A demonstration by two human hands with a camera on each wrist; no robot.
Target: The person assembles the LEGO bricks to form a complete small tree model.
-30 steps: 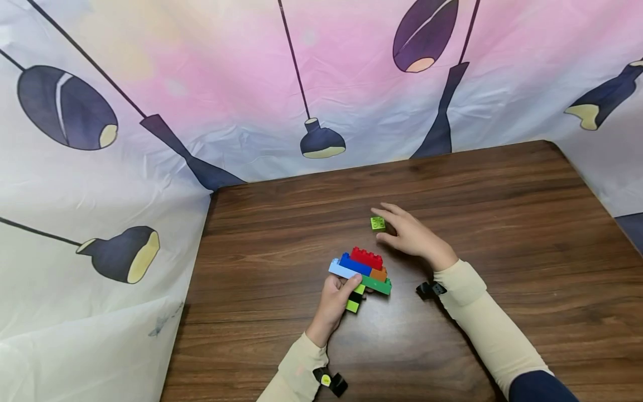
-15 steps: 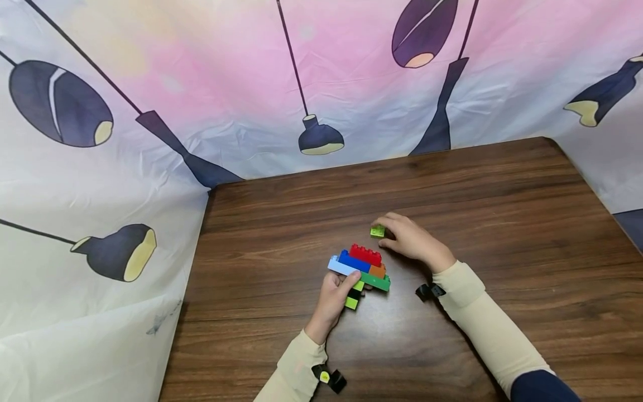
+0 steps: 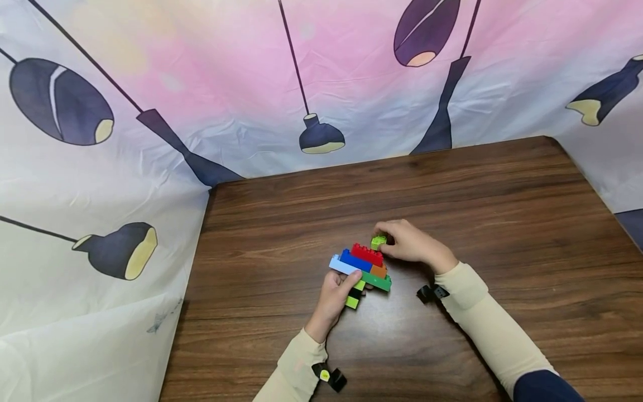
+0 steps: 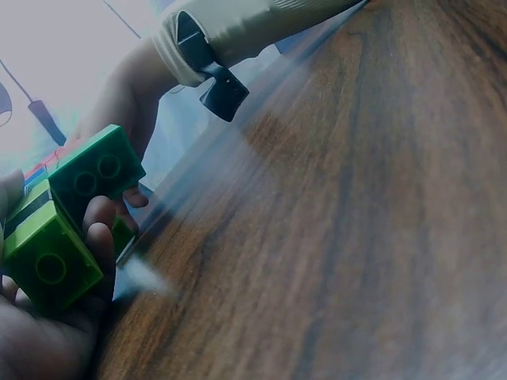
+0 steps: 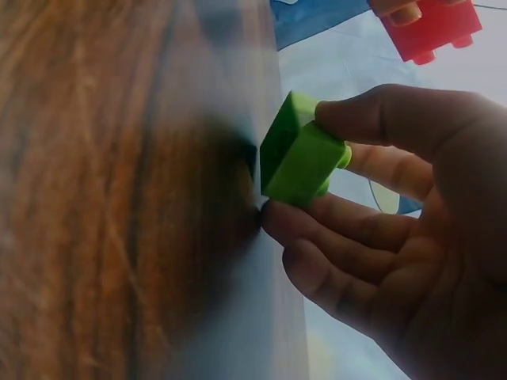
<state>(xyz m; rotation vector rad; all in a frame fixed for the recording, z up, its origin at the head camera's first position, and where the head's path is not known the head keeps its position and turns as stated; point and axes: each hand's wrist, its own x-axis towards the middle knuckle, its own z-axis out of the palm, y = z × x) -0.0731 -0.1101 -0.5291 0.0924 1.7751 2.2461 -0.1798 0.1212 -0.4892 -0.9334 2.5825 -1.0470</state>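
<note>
My left hand (image 3: 329, 304) grips a stack of joined toy bricks by its narrow lower part, thumb across the front. From the top the stack (image 3: 366, 267) has a red brick, then blue and orange, light blue and green, and lime and black below. In the left wrist view the undersides of the green brick (image 4: 95, 170) and the lime brick (image 4: 51, 265) show. Just behind the red brick, my right hand (image 3: 412, 241) pinches a small lime-green brick (image 5: 305, 154) between thumb and fingers. Its studs face the palm in the right wrist view.
Both hands are over a dark wood-grain table (image 3: 271, 234). A printed cloth (image 3: 241, 78) with drawn lamps hangs behind it and along the left side. Black straps (image 3: 329, 377) hang from the wrists.
My right hand has closed its fingers on the small lime-green brick and drawn it toward the stack. The left hand and its stack have stayed nearly still.
</note>
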